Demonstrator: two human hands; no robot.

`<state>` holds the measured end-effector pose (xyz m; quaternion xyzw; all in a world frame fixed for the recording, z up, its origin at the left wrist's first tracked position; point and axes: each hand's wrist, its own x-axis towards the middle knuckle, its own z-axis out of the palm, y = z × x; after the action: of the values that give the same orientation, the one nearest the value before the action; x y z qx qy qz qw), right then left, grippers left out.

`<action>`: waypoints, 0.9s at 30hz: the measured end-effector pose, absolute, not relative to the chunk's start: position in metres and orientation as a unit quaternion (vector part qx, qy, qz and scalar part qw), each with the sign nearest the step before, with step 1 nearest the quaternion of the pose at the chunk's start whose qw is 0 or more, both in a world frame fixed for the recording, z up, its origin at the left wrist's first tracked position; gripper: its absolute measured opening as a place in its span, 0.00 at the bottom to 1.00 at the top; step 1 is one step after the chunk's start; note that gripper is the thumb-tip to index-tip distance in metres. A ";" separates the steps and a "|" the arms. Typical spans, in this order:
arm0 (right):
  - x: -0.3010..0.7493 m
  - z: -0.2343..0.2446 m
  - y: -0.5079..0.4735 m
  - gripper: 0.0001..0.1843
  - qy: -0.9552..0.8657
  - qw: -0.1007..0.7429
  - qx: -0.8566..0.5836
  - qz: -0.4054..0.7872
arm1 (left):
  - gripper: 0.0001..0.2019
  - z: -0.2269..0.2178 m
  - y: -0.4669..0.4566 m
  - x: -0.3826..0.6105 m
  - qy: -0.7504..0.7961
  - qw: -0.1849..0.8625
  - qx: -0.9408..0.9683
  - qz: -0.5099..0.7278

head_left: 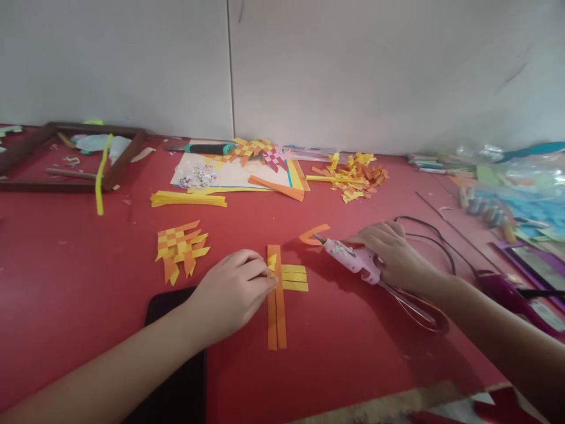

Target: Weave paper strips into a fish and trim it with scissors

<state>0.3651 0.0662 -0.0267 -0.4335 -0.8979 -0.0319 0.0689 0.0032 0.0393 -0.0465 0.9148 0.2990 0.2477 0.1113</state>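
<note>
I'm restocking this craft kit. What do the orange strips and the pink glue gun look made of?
The orange strips are probably matte craft paper: thin, lying flat, with clean-cut edges and no shine. The glue gun appears to be smooth moulded plastic: it has a uniform pink body with a soft sheen, though blur hides finer detail.

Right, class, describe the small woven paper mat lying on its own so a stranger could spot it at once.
On the red table, find the left hand pressing on paper strips. Just left of that hand lies the woven mat. Unlike the woven pieces farther back, it lies alone, touching nothing else.
</note>
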 end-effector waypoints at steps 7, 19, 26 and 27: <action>0.380 -0.014 0.092 0.28 -0.908 0.030 -0.416 0.035 | 0.09 -0.048 0.040 0.003 0.293 0.108 0.916 0.251; 0.285 0.009 0.088 0.10 -0.908 0.066 -0.404 -0.083 | 0.10 -0.047 0.040 0.002 0.294 0.104 0.920 0.239; 0.266 -0.005 0.112 0.10 -0.919 0.035 -0.384 -0.079 | 0.09 -0.047 0.040 0.002 0.296 0.106 0.918 0.240; 0.263 -0.005 0.117 0.10 -0.919 0.047 -0.386 -0.066 | 0.09 -0.047 0.040 0.002 0.295 0.106 0.919 0.241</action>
<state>0.2633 0.1171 -0.0055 -0.3858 -0.9190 -0.0660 0.0474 0.0019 0.0402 -0.0472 0.9185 0.2952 0.2406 0.1061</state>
